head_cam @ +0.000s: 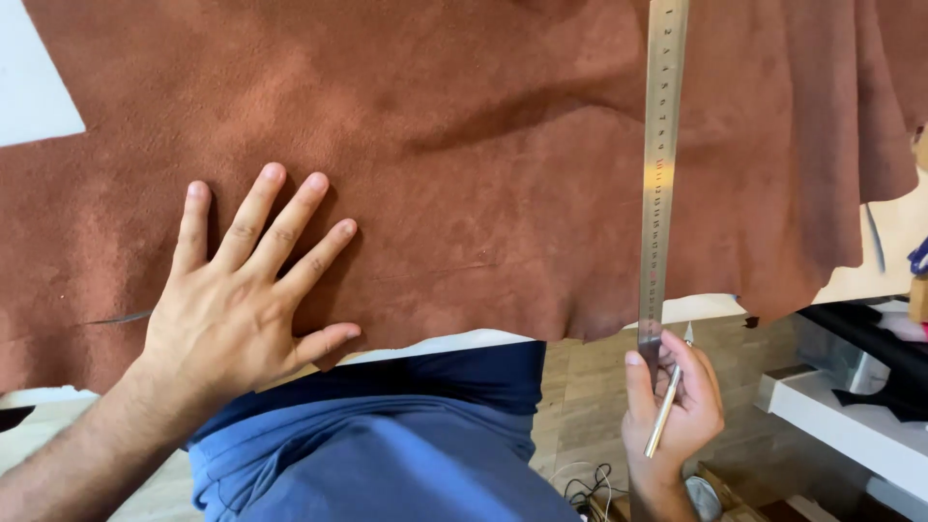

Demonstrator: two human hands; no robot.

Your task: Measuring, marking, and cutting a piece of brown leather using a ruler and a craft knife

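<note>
While the left hand (pixel 237 304) lies flat and open on the soft brown hide (pixel 464 164) on the table, the right hand (pixel 674 406) pinches a stiff steel ruler (pixel 662 164) and maybe a pen (pixel 667 406). Hide looks floppy; press it flat.

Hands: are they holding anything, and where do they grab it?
The right hand pinches the near end of the steel ruler and also holds a silver pen. The left hand lies flat on brown leather.
</note>
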